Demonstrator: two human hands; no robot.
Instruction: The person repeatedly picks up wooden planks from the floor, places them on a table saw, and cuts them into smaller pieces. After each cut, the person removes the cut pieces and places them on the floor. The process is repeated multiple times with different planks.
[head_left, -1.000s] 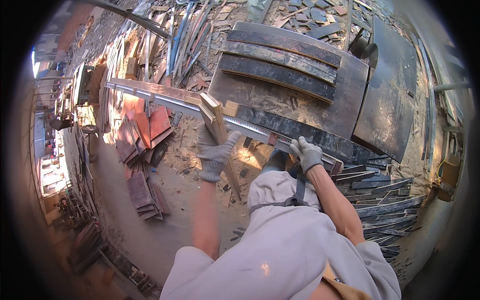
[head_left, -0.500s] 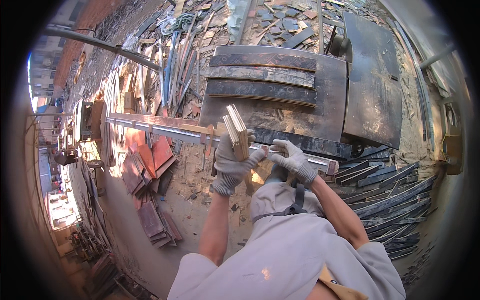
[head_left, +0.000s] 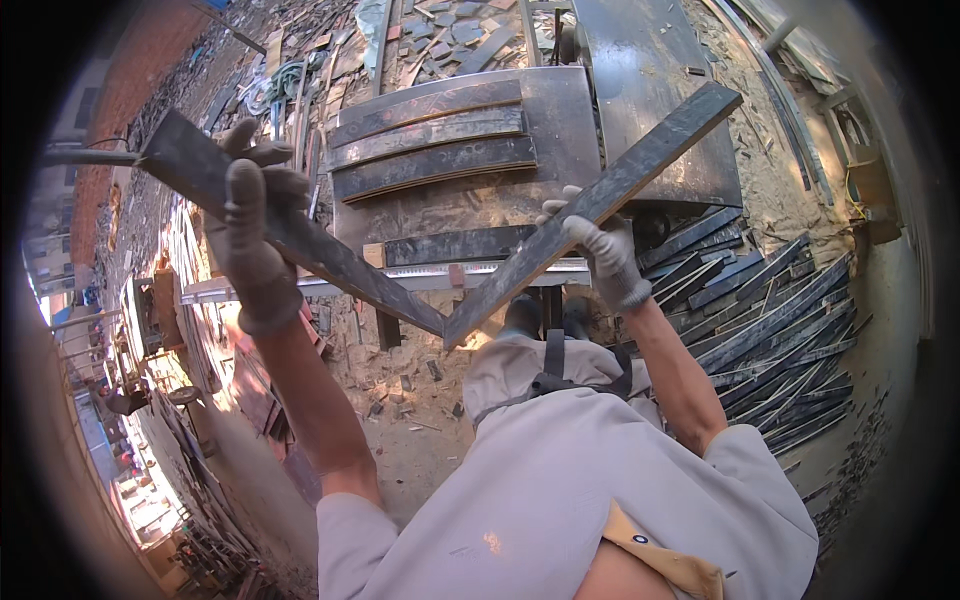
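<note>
My left hand [head_left: 258,235], in a grey knit glove, is closed round a dark plywood strip [head_left: 345,268] that slants down toward my body. A second dark plywood strip [head_left: 655,145] slants up to the far right, gripped near its middle by my gloved right hand [head_left: 608,250]. The near ends of both strips come together in a V in front of me, above the metal rail [head_left: 430,278]. Beyond them stands a metal-topped table [head_left: 560,130] with several dark strips [head_left: 430,130] in rows. Another dark strip [head_left: 450,245] lies along its near edge.
To the right, a large heap of dark strips [head_left: 770,330] lies on the ground. A dark side panel [head_left: 640,60] adjoins the table. Wood offcuts [head_left: 470,40] cover the ground behind it, and reddish boards [head_left: 250,370] lie at left. My boots [head_left: 522,315] are below the rail.
The pieces my left hand held upright, end-on, now show as strips spread in a V, one in each hand. My hands have moved apart, and the view has shifted right.
</note>
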